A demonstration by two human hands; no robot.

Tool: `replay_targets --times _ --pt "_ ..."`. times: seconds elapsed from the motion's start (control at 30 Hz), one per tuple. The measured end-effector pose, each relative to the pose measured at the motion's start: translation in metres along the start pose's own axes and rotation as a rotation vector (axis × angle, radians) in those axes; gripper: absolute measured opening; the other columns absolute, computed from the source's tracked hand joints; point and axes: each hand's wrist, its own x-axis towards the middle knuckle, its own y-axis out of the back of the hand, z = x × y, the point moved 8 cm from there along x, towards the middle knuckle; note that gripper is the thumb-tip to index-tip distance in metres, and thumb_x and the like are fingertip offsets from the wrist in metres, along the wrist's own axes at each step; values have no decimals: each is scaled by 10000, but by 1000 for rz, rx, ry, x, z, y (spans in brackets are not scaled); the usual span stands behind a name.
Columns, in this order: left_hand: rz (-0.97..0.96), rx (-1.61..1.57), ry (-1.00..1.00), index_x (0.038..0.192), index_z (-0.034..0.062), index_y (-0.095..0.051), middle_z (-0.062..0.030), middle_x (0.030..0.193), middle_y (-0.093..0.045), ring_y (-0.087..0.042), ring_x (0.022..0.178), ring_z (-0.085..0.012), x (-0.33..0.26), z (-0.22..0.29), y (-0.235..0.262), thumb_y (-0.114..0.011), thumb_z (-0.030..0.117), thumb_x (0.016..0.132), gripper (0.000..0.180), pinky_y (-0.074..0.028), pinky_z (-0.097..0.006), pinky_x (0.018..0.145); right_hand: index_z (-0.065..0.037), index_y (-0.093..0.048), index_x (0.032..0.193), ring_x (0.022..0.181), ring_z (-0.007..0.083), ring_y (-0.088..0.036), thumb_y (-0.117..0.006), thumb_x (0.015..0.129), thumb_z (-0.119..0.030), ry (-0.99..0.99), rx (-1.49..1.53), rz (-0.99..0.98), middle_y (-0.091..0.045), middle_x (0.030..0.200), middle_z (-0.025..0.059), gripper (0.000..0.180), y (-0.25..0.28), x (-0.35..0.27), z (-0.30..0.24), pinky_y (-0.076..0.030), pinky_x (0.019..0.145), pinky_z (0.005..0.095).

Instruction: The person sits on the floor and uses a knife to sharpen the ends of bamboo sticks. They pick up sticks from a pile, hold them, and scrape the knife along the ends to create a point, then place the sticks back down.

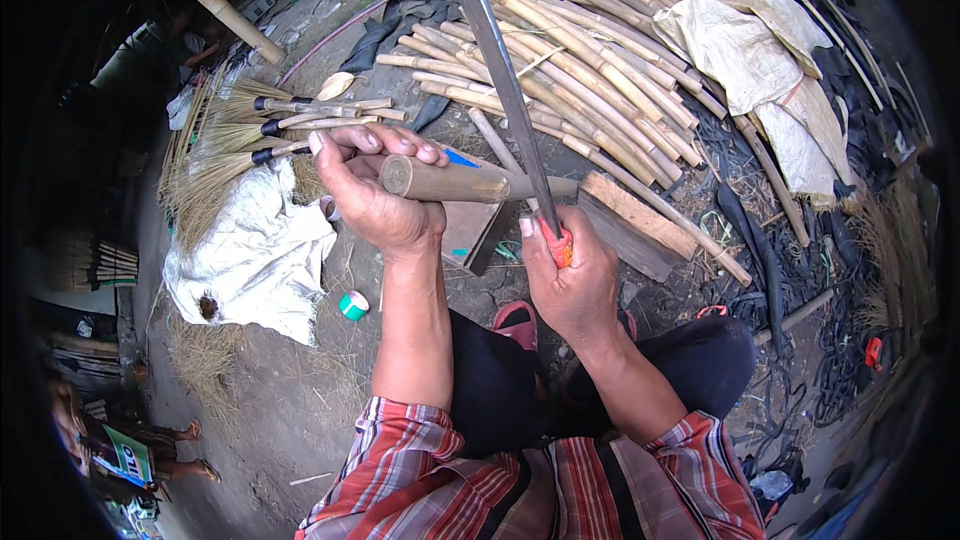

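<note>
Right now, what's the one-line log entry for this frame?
left hand: grips bamboo stick | right hand: holds long blade by red handle | blade crosses stick | bamboo pile behind

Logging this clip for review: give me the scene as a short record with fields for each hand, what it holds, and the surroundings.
left hand: left hand grips a bamboo stick, held level
right hand: right hand holds a long blade by its red handle, blade pointing up and crossing the stick
behind: pile of bamboo sticks on the ground
left side: grass brooms, white sack, green tape roll
</note>
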Motion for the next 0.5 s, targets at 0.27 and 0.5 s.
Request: replay_targets --times 0.27,0.5 --pt "-31 -16 67 865 104 -442 -95 664 -500 -543 542 -242 -6 -5 -12 -344 514 1083 475 -514 -402 517 18 -635 982 656 313 -697 -692 954 -161 -91 -116 -66 -662 719 191 190 -1 0 9 -512 612 397" --pt "114 65 89 840 99 -462 -102 670 -519 -555 569 -251 -2 -1 3 -356 583 1072 547 -522 -403 542 24 -623 966 834 482 -680 -636 978 -268 -404 -264 -179 -685 852 283 292 -10 -9 71 -525 691 504"
